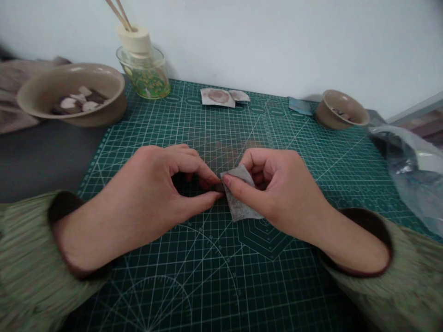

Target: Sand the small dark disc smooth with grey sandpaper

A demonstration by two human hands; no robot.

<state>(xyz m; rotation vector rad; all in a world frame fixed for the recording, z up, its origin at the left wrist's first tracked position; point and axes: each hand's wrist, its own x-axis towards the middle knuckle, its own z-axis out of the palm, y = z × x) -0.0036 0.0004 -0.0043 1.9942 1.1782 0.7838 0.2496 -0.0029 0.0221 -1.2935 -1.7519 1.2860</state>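
Just above the green cutting mat [207, 276], my two hands meet near the middle of the view. Between thumb and forefinger, my left hand [166, 180] pinches a small dark piece [218, 187], mostly covered by the fingertips. My right hand [280, 189] grips a worn grey square of sandpaper [240, 203], with the thumb on its near face and the other fingers behind it. The sandpaper's left edge touches or overlaps the end of the dark piece; the exact contact is hidden.
A large brown bowl [114, 110] of small pieces stands at left, beside a reed diffuser [145, 76]. Used sandpaper pieces [207, 97] lie at the back. A bluish scrap [299, 106] and smaller bowl [332, 115] sit back right, a clear plastic bag [411, 170] at right.
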